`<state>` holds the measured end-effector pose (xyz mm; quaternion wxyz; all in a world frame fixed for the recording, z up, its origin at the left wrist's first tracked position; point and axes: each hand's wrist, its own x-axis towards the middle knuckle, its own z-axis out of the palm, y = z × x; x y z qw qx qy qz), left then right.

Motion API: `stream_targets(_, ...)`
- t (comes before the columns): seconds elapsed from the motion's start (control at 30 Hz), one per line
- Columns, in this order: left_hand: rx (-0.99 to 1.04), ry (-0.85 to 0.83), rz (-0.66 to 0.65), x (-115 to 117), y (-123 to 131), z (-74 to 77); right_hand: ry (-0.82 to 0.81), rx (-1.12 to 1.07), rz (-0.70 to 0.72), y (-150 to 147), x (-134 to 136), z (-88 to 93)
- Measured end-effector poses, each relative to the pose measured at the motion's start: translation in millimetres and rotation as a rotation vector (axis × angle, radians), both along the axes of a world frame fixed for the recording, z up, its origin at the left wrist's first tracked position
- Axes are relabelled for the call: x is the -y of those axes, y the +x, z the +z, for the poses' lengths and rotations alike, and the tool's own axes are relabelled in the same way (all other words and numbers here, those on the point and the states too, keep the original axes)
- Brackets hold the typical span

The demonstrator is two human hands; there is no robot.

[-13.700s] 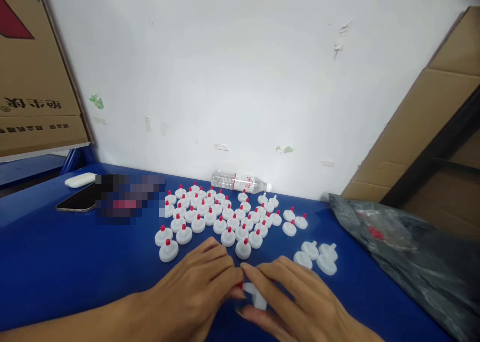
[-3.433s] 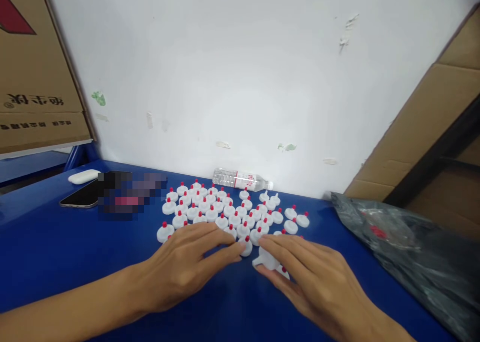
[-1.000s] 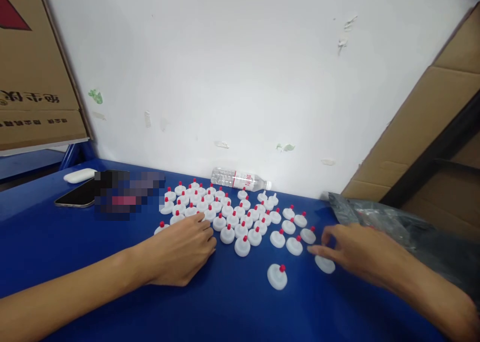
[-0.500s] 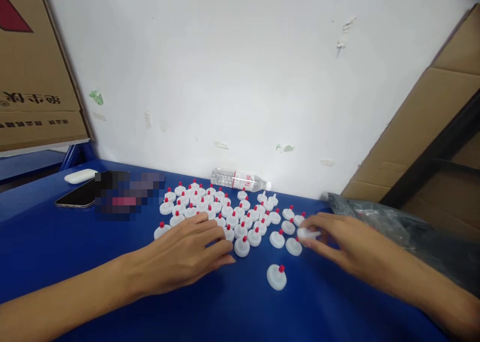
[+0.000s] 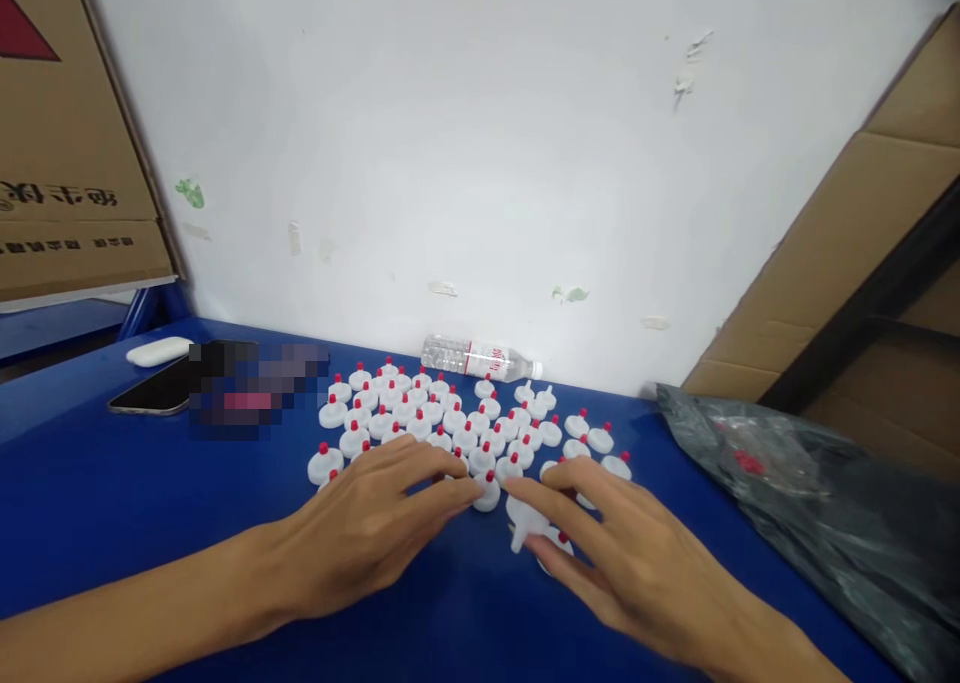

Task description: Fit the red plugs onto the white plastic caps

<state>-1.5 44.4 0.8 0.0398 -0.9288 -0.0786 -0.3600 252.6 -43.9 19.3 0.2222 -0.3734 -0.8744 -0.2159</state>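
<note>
My right hand (image 5: pixel 615 548) pinches a white nozzle cap (image 5: pixel 525 518) between thumb and fingers; its bare spout points down toward me. Beneath that hand, another white cap with a red tip (image 5: pixel 562 553) is partly covered. My left hand (image 5: pixel 390 513) is loosely curved with fingers apart, its fingertips at the edge of a red-tipped nozzle cap (image 5: pixel 487 493) that stands on the table. Many more red-tipped caps (image 5: pixel 403 410) stand grouped behind both hands, some hidden by them. Two caps with bare white spouts (image 5: pixel 545 399) stand at the back.
A clear plastic bottle (image 5: pixel 480 358) lies against the wall. On the blue table (image 5: pixel 187 493) at left are a phone (image 5: pixel 154 388), a white oblong object (image 5: pixel 160 351) and a blurred-out item. A dark plastic bag (image 5: pixel 817 533) with red bits (image 5: pixel 750 463) lies at right. Cardboard (image 5: pixel 810 263) flanks the table.
My right hand has moved left and nearer with the bare white cap, uncovering a red-tipped cap at the right. My left hand has shifted slightly right, toward the nearest red-tipped cap.
</note>
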Motion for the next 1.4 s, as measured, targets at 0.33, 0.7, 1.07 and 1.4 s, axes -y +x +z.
stream_targets(0.33,0.018,-0.087,-0.103,8.9,1.0,-8.3,0.003,-0.108,-0.034,-5.4,-3.5,-14.0)
stream_targets(0.7,0.034,-0.109,-0.106,12.6,3.2,-5.5,0.044,-0.190,0.007,-9.1,-1.4,-14.4)
stream_targets(1.07,0.034,-0.055,-0.112,10.8,1.4,-14.2,0.076,-0.132,0.063,-10.1,-0.6,-11.6)
stream_targets(1.4,-0.029,-0.125,-0.137,8.4,-0.5,-19.2,0.093,-0.067,0.116,-15.2,0.8,-10.2)
